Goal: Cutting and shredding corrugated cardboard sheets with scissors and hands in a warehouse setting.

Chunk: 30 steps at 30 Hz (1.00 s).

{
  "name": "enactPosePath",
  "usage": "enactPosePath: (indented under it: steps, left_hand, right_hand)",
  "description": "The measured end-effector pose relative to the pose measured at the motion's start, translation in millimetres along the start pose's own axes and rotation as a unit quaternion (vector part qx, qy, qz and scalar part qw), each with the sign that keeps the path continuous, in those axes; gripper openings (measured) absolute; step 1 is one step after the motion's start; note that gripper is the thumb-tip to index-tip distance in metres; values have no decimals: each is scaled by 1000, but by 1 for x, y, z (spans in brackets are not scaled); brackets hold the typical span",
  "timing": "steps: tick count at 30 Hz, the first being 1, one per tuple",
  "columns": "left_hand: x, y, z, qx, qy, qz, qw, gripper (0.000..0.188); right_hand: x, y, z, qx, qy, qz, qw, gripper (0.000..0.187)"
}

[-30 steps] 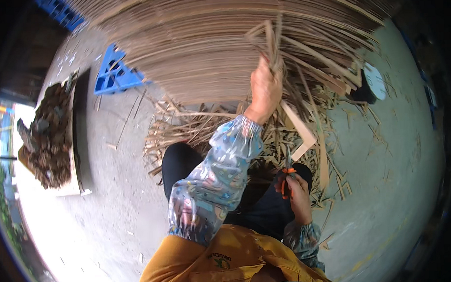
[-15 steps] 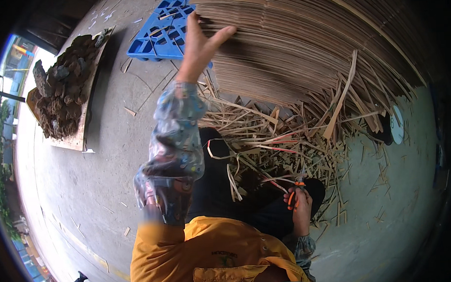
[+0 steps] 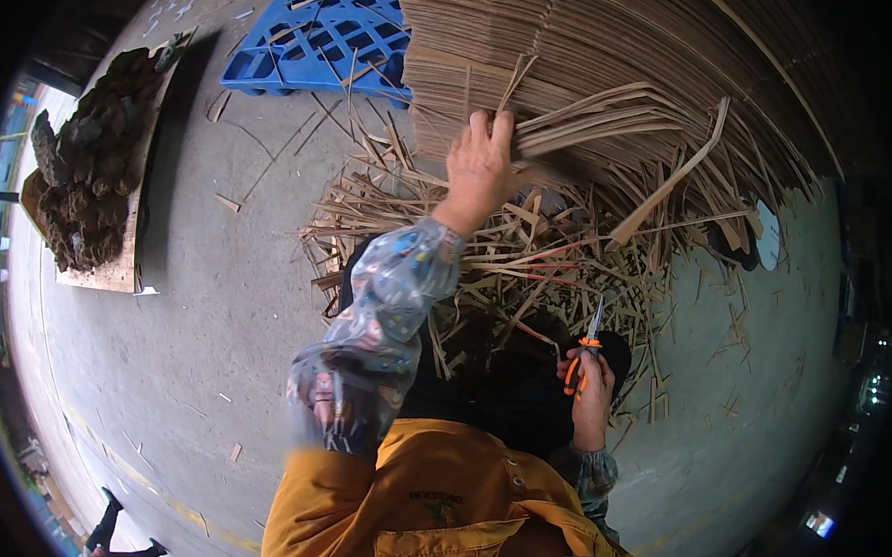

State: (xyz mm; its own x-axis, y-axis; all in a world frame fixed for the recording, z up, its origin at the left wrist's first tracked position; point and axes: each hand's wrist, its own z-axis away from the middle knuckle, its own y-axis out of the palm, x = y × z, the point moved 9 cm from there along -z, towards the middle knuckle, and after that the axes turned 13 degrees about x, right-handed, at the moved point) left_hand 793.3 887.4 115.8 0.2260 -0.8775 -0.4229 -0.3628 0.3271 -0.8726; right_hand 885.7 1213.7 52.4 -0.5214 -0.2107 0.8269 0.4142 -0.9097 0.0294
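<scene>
Nearest: the wearer's yellow garment, a patterned sleeve cover on the left arm. Just ahead on the right, the right hand has its fingers wrapped round the orange handles of a pair of pliers, metal nose pointing away from the body and touching no strip that can be made out.

Beyond the knees, a loose heap of cardboard strips lies at the foot of the stack, a few of them marked red. Above the heap, the left hand reaches to the stack's near edge, fingers close together and curled at the ends of a bent strip bundle. Thumb side blurred; cannot tell whether the grip is clamped.

Step in hand, as judged: bare-handed stripping of waste from the cardboard stack, pliers in reserve. Next move seems to call for a firm pinch and a pull toward the body, the stack kept steady.

Farther: blue pallet left of the stack; far left, brown lumps on a board.
</scene>
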Motion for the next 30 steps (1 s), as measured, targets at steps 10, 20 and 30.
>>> enactPosePath:
  steps: [10,20,30]
  left_hand:
    - [-57,88,153,294,34,199,934,39]
    - [84,-80,-22,-200,85,221,951,90]
    - [52,-28,19,-52,57,40,996,59]
  right_hand:
    - [7,-44,12,-104,-114,-121,981,28]
    - [11,-50,8,-143,-129,-124,973,29]
    - [12,-21,-2,-92,-116,-126,981,29]
